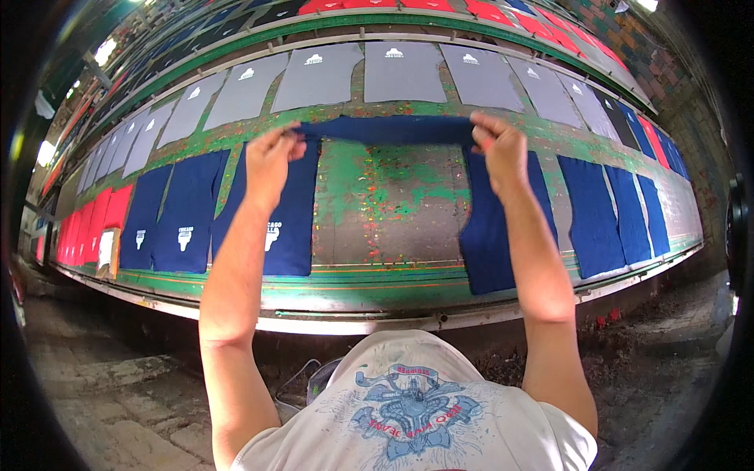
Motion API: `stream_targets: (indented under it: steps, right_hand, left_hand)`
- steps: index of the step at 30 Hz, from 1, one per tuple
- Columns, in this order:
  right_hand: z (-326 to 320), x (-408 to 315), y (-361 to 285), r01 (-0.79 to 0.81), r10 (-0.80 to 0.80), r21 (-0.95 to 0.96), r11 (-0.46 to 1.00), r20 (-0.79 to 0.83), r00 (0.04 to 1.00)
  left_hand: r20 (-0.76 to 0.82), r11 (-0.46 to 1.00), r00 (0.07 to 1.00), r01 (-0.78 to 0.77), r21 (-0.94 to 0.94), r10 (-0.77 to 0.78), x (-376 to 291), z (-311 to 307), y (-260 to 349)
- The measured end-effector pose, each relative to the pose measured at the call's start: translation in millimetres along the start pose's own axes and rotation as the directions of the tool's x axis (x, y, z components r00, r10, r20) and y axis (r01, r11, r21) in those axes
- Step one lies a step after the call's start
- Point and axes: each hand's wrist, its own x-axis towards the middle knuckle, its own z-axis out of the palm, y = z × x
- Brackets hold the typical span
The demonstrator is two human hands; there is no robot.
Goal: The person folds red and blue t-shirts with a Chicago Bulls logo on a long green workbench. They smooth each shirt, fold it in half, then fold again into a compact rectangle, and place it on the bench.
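Note:
A navy blue fabric panel (pixel 389 129) stretches between my two hands above the far half of a long paint-speckled table (pixel 389 218). My left hand (pixel 272 159) pinches its left corner, over a printed navy panel (pixel 294 224) that my forearm partly covers. At the other corner, the fingers of my right hand (pixel 503 144) grip the cloth, above a navy panel (pixel 492 235) lying on the table. Both hands are slightly blurred. The held panel looks folded or seen nearly edge-on, so its full face is hidden.
Printed grey panels (pixel 406 73) line the table's far side. More navy panels (pixel 592 218) lie to the right, with printed navy ones (pixel 185 218) and red ones (pixel 97 221) to the left. A white-framed object (pixel 108 250) stands near the left front edge. Farther tables carry red and dark panels.

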Motion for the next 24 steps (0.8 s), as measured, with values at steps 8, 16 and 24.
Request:
stream_targets:
  steps: [8, 16, 24]
  right_hand:
    - [13, -127, 130, -0.348, 0.355, -0.078, 0.934, 0.105, 0.929]
    - [15, -187, 205, -0.311, 0.334, -0.193, 0.931, 0.099, 0.937]
    - [7, -203, 184, -0.269, 0.389, -0.482, 0.834, 0.168, 0.906]
  left_hand:
    - [-0.047, 0.947, 0.962, 0.274, 0.169, -0.270, -112, -11, -142]
    - [-0.027, 0.783, 0.943, 0.290, 0.550, -0.331, -170, -19, -179]
    - [0.076, 0.788, 0.978, 0.108, 0.606, -0.193, -194, -22, -179]
